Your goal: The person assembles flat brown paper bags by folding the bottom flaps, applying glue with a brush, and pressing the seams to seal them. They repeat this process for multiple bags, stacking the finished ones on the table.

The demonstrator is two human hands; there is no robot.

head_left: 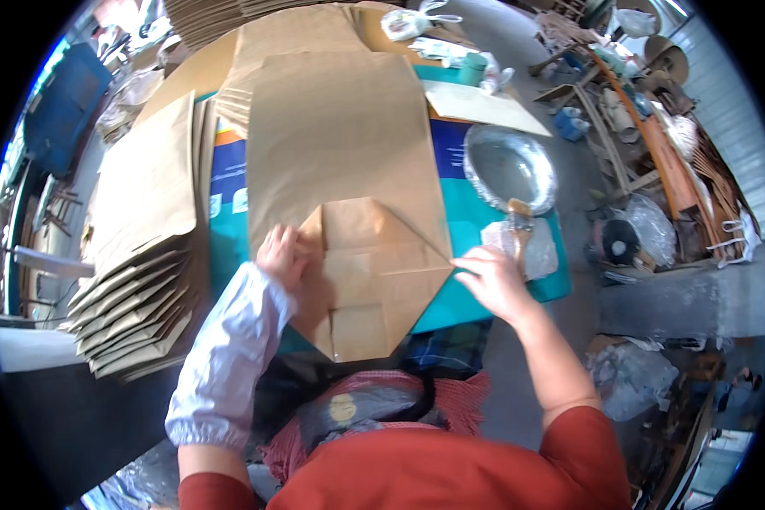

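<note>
A large brown paper bag [344, 144] lies lengthwise in front of me, its near end opened out into a folded, diamond-like bottom [357, 263]. At the left edge of that bottom, my left hand [284, 257] has its fingers curled closed on the paper. My right hand [495, 285] pinches the right corner of the folded bottom between thumb and fingers. Just beyond that hand, a brush [519, 234] rests on a pale, plastic-wrapped block [539, 253]. A plastic-lined round basin [510, 166] stands behind the brush.
Folded paper bags [136, 183] are stacked at the left, their near ends fanned. A teal and blue sheet [459, 293] covers the table. At the back right are a white board [484, 105], a green cup [473, 68] and a white plastic bag [412, 23]. Clutter [637, 110] stands farther right.
</note>
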